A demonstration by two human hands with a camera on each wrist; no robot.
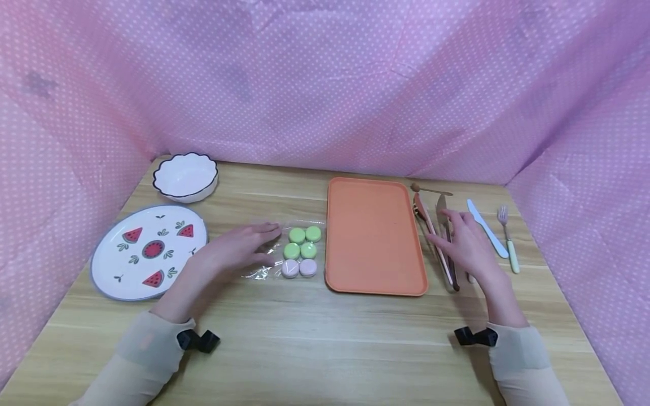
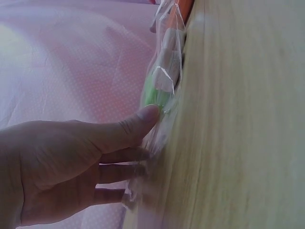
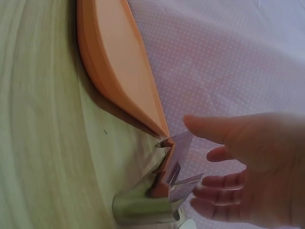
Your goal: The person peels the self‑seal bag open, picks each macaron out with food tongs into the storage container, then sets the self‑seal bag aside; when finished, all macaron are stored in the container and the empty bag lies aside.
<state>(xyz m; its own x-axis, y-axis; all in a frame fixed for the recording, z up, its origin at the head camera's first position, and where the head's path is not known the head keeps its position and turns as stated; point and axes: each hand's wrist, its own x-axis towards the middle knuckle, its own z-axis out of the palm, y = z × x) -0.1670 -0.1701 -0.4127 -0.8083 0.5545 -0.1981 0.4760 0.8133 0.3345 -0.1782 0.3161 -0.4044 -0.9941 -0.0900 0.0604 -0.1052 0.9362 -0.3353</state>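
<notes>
Prob. at the reach stage — your L hand [image 1: 238,245], fingers uncurled, is at the L edge of the clear packet [image 1: 264,273] of macarons [image 1: 308,250], beside the orange tray [image 1: 373,239]; your R hand [image 1: 464,239], relaxed, holding nothing, is over the metal tongs [image 1: 429,221]. Gripping needs curled fingers — mind slippery plastic.

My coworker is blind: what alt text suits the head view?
A left hand touches a clear bag of six green and lilac macarons and a right hand is over utensils, with an orange tray between them on a wooden table.
</notes>
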